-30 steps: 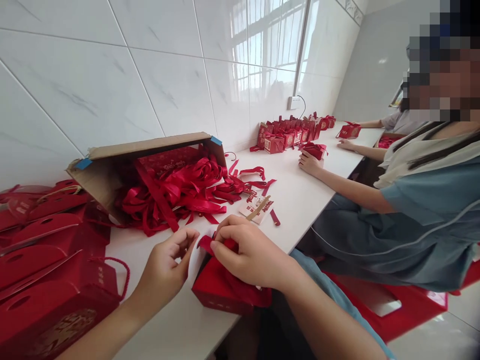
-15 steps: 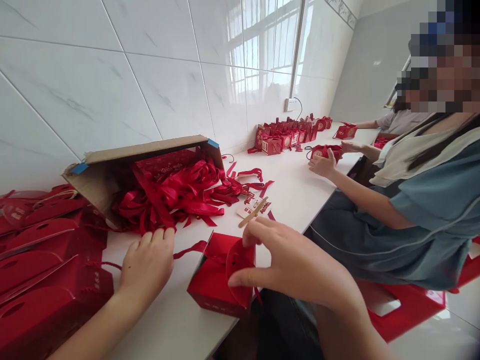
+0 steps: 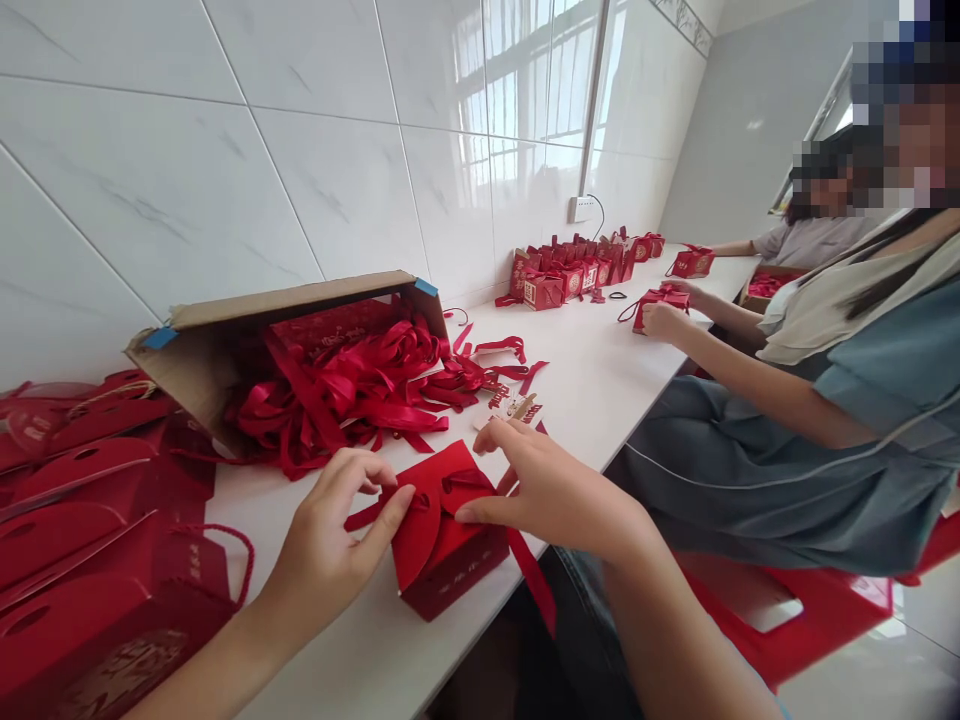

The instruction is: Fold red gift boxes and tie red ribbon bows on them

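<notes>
A small red gift box point(image 3: 457, 570) stands near the table's front edge, its rounded top flaps folded over each other. Red ribbon point(image 3: 534, 585) runs through the slots in the top, and one tail hangs past the table edge. My left hand point(image 3: 330, 545) has curled fingers and a thumb at the box's left top edge, by the slot. My right hand point(image 3: 559, 490) spans the right top edge, thumb on the lid and fingers along the far side. Its fingertips are partly hidden.
A tipped cardboard carton point(image 3: 285, 305) spills red ribbons point(image 3: 360, 400) behind the box. Several unclosed red boxes point(image 3: 90, 540) crowd the left. Paper tags point(image 3: 510, 405) lie nearby. Finished boxes point(image 3: 570, 275) line the wall. A co-worker's hands point(image 3: 664, 322) hold another red box point(image 3: 652, 300) at right.
My left hand came from beside the ribbon pile to the box's left edge. The box turned and its raised flap folded down. The co-worker's hands closed on their box.
</notes>
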Motion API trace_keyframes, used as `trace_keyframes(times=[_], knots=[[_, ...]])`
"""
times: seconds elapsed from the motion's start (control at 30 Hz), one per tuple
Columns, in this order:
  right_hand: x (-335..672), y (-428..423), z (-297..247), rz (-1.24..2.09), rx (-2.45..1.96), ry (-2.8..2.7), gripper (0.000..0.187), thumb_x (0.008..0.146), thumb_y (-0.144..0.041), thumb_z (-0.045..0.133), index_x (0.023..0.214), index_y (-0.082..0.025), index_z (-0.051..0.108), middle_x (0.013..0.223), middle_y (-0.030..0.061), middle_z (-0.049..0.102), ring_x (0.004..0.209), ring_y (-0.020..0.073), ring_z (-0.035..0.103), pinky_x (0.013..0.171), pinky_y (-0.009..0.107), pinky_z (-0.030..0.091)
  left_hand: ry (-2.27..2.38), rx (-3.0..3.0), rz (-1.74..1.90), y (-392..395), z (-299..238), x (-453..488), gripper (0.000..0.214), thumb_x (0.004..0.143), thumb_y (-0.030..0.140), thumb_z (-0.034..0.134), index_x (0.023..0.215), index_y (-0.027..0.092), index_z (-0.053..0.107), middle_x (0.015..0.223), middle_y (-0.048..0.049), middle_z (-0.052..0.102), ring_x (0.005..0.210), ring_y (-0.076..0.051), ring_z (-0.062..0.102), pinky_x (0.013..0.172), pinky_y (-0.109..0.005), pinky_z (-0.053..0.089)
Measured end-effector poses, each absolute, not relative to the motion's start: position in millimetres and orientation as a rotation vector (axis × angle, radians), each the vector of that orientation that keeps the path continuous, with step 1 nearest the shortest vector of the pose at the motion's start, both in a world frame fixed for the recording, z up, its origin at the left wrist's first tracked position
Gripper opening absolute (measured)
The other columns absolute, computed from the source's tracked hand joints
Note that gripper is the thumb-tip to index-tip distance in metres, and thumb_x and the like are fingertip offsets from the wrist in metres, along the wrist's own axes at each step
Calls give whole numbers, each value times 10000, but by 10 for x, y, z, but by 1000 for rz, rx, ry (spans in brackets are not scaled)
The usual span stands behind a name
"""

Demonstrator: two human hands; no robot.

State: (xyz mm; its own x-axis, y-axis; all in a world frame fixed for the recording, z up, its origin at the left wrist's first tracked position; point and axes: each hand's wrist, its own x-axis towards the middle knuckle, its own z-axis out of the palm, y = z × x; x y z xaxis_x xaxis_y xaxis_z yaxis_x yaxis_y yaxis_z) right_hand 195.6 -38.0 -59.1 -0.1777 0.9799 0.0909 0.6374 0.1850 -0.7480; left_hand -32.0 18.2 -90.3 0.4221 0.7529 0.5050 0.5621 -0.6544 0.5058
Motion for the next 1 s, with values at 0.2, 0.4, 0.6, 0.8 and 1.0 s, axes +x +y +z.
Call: trace_keyframes(times=[0.2,0.4,0.6,0.8,1.0], knots=[[2005,-313,-634,794,-1549,-1887,588,728,-581,696,1142,-182,573,1013,94,634,793,200,581,654,302,441,1186,2470,1034,188,-871,-305,219,886,354,521,709,224,513,780,-11,503,775,-184,528,718,-262,427],[2086,-309,-588,869,-1542,-1919,399,779,-592,624,742,-197,579,621,-18,555,528,117,480,475,237,331,1291,2370,1091,186,-828,-335,231,915,392,459,751,231,472,692,17,537,647,-161,524,638,-248,408],[2241,-280,-557,856,-1450,-1836,360,828,-487,608,632,-193,538,506,-73,383,473,83,325,449,233,249,1450,2320,979,245,-785,-409,270,900,469,455,759,238,450,566,60,499,486,-130,459,502,-220,350],[2287,-226,-628,680,-1493,-1798,159,825,-339,625,762,-194,642,757,4,623,695,140,534,615,263,402,1419,2519,937,309,-814,-421,258,863,457,515,738,231,508,729,6,599,668,-175,557,665,-254,409],[2327,-308,-580,737,-1496,-1768,332,887,-473,516,759,-185,621,710,17,634,639,144,550,587,263,426,1614,2581,778,172,-660,-431,445,883,493,414,545,218,506,590,-21,557,634,-203,536,640,-295,375]])
